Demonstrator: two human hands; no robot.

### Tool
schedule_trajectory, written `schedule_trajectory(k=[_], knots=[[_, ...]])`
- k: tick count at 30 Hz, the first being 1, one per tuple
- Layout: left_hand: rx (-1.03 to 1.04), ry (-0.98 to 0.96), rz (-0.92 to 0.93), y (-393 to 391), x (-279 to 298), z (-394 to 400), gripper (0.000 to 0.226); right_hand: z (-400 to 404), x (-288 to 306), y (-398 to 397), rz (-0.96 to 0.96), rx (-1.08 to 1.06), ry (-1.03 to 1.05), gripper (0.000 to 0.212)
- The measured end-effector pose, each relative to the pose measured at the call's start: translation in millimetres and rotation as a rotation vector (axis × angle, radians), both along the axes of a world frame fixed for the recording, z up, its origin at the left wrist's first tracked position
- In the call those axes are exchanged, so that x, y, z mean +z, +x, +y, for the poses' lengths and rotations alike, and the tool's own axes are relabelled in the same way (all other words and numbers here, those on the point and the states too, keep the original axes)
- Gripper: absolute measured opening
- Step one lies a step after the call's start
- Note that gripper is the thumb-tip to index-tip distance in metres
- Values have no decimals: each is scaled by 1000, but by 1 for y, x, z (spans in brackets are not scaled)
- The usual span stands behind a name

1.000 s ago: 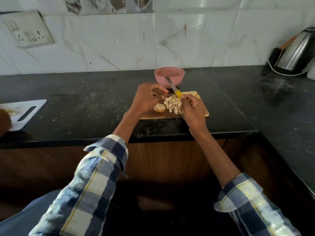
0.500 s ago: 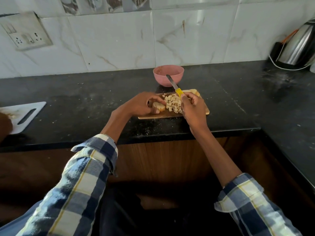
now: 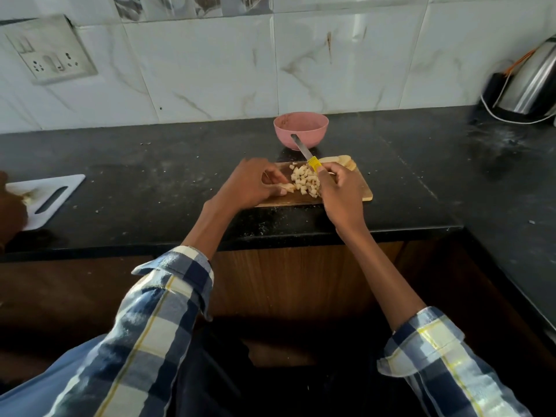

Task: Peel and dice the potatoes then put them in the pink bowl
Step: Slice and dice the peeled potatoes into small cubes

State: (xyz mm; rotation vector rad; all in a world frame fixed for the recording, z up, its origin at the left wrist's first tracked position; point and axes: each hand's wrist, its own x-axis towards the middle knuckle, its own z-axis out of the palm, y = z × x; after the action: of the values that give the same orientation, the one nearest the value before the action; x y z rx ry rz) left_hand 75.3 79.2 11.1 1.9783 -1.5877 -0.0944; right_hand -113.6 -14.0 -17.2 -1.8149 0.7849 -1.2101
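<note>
Seen from the head camera, a person in a blue, white and yellow checked shirt stands at a black stone surface (image 3: 150, 164), both forearms reaching over a wooden cutting board (image 3: 362, 188) near its front edge. The right hand (image 3: 341, 191) is clenched around the yellow handle of a knife (image 3: 304, 150), whose blade points away and to the left, its tip over the near side of the pink bowl (image 3: 301, 129). The left hand (image 3: 252, 183) rests on the board's left end, its fingers curled round a pale piece of potato (image 3: 287, 187) held down against the wood. Between the two hands lies a heap of diced potato (image 3: 305, 180), still on the board. More uncut potato (image 3: 340, 159) sits at the board's far right corner. The pink bowl stands just behind the board, close to the tiled wall; nothing can be made out inside it.

At the left edge of the same view, a white cutting board (image 3: 57, 197) lies on the surface, partly covered by a blurred dark shape. A wall socket (image 3: 51, 49) is fixed to the marble-patterned tiles above. At the far right, a steel kettle (image 3: 532, 82) sits with its white cord looped on the surface.
</note>
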Motion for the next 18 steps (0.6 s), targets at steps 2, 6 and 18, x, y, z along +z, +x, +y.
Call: schedule_trajectory(k=[2,6,18], knots=[[-7,1,24,2,0,4,28,8,0,-1,116,-49,-166,29],[-51,82,81,11,10,13,36,18,-5,3,342,-106,-346,33],[-104,39,10,18,2,12,44,26,-7,21,494,-117,-392,29]])
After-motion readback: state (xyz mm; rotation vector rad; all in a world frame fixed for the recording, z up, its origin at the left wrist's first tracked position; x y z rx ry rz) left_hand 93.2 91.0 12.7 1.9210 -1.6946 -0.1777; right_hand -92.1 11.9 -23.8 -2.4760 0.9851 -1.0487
